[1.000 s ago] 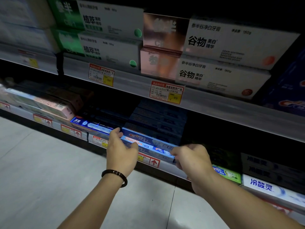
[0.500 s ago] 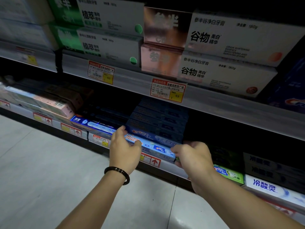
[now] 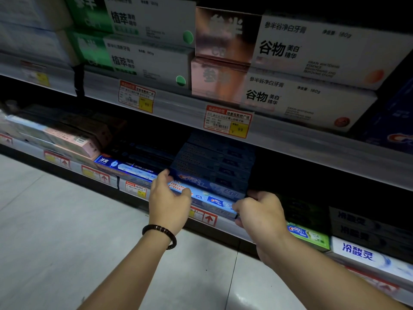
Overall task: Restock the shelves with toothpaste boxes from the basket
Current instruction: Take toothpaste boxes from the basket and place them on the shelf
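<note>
Placement step. Blue toothpaste box (image 3: pixel 207 195) lies at the front lip of the lower shelf (image 3: pixel 228 227), just in front of the dark blue stack (image 3: pixel 214 157). Left hand (image 3: pixel 167 204) has its fingers curled round the box's left end; right hand (image 3: pixel 261 215) is clamped on the right end. Basket not in view. Next, my read: slide it back square to the stack, then let go.

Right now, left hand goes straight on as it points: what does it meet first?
The left hand grips the blue toothpaste box; past that, probably the stack of dark boxes, depth unclear.
</note>
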The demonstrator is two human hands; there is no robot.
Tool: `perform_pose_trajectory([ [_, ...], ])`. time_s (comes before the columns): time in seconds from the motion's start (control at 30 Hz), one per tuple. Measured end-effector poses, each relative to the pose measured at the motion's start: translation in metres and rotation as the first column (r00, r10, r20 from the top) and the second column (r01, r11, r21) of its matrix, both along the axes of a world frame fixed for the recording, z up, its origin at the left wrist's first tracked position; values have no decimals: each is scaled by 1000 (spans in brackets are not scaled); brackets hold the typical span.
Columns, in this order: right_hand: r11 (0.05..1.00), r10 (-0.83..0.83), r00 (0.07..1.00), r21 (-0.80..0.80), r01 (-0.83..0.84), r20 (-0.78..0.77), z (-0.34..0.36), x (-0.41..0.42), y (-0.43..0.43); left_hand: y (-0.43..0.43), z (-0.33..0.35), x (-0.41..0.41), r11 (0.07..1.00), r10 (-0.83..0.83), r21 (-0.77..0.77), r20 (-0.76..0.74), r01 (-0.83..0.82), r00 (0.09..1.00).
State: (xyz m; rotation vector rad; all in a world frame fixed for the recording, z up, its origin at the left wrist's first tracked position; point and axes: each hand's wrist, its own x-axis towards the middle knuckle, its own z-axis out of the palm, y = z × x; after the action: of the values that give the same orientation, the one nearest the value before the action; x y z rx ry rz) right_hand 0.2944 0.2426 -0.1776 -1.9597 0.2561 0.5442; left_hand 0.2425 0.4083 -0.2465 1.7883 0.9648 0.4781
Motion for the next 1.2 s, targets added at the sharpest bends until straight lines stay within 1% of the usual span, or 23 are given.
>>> perform_pose_trajectory([
  [0.23,1000,-18,1000,-15,18,0,-3,3,-1,0,0,-3,1000,17,-11,29,-17,999],
  [0.43,1000,9,1000,-7,-9,-9,15,0,-9,-2,11,-5,999,33,-36,30,-32,999],
  [0.5,1000,8,1000,-2,-8,-15,20,0,-15,-5,16,-6,997,12,-72,9,-11,1000],
  [0.63,1000,11,1000,4,-11,-20,35,-7,-25,-18,29,-12,987,-99,-137,-76,88,992],
  [0.83,1000,24,1000,12,-24,1,59,-21,-39,-36,59,-20,970,-198,-175,-165,169,966],
  [1.0,997,26,999,73,-25,-20,75,-33,-54,-44,92,-26,968,-216,-164,-179,187,960],
  [1.2,992,55,998,115,-56,10,97,-45,-76,-55,136,-41,967,-215,-171,-138,191,967],
])
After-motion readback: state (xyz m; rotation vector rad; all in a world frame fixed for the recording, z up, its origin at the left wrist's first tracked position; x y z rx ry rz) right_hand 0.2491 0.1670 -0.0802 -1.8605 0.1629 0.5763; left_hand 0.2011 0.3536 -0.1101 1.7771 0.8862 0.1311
